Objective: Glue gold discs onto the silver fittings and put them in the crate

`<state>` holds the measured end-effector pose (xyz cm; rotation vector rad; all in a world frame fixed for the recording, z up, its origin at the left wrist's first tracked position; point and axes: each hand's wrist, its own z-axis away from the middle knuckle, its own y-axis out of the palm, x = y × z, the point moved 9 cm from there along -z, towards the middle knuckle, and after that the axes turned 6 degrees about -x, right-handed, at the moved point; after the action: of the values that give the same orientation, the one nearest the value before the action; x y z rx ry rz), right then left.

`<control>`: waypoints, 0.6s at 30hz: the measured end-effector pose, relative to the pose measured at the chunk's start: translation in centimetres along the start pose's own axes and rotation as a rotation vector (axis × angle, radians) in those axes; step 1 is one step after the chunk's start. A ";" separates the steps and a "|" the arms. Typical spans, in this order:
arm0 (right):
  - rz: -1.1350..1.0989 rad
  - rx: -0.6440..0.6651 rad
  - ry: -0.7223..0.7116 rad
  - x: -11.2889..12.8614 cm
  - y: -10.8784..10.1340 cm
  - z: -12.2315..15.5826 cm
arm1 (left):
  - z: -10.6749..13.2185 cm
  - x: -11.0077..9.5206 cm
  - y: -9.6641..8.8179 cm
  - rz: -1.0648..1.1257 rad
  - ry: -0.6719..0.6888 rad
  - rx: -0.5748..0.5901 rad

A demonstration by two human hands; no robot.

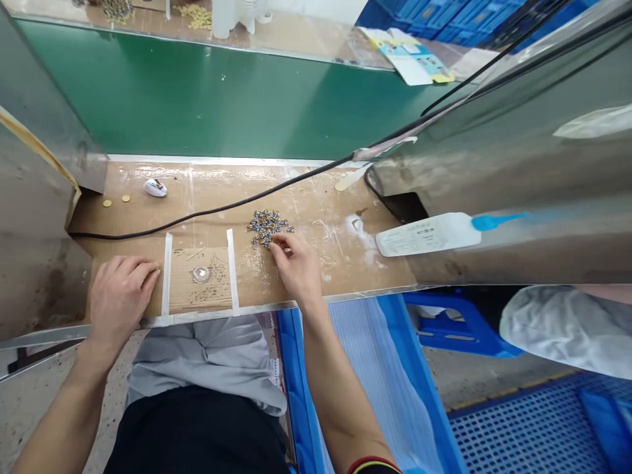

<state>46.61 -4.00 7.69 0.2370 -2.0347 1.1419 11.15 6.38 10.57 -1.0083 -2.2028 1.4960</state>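
My right hand (pixel 297 263) reaches into a small pile of tiny blue-and-gold metal parts (pixel 264 222) on the bench. Its thumb and index finger pinch together at the near edge of the pile, on one of those parts. On the left, my left hand (pixel 122 289) rests on the bench with curled fingers, thumb and index fingertips pressed together. Whatever lies between them is too small to make out. Between my hands, two white tape strips (pixel 233 273) border a cardboard patch (pixel 180 293). On it lie a small round clear disc (pixel 201 274), a thin stick (pixel 196 253) and dark specks.
A black cable (pixel 222 207) crosses the bench behind the pile. A white bottle with a blue nozzle (pixel 429 235) lies at right. Metal walls (pixel 523 164) flank the bench. A green conveyor belt (pixel 197 99) runs behind. Farther back are blue crates (pixel 434 20).
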 end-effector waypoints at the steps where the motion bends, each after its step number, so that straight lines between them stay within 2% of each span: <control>1: 0.027 0.017 -0.013 0.1 0.3 -0.2 | -0.1 0.0 0.0 0.023 -0.006 -0.003; 6: 0.112 0.098 -0.048 0.5 1.2 -0.2 | -0.2 0.1 -1.9 0.338 -0.133 -0.083; 10: 0.131 0.085 -0.095 1.2 0.8 0.3 | 1.7 0.5 -3.2 0.643 -0.421 -0.077; 12: 0.129 0.075 -0.123 1.8 0.5 0.9 | 3.4 0.4 -2.5 0.758 -0.589 -0.001; 14: 0.151 0.076 -0.144 2.2 0.4 1.8 | 5.1 -0.3 -1.1 0.906 -0.718 0.098; 18: 0.212 0.126 -0.206 2.4 0.7 4.0 | 7.3 -2.6 1.8 1.160 -0.825 0.240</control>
<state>42.41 -6.29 7.75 0.2122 -2.2102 1.4303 9.33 -0.09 6.26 -2.0094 -1.7016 3.0114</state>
